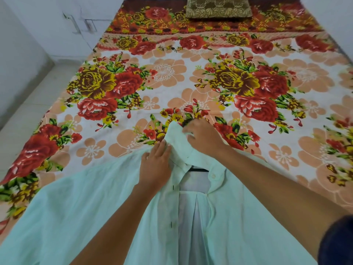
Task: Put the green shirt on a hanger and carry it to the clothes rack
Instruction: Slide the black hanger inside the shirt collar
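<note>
A pale green shirt (76,203) lies spread on the bed, collar pointing away from me, its front placket open. A black hanger (199,170) shows as a short dark bar inside the neck opening; the rest of it is hidden under the cloth. My left hand (155,165) presses flat on the shirt's left shoulder beside the collar. My right hand (204,138) grips the raised collar at its far edge, fingers curled into the fabric.
The bed (172,77) carries a floral sheet in red, yellow and peach. A brown patterned pillow (218,6) lies at the far end. White tiled floor (28,96) and a white wall run along the left side.
</note>
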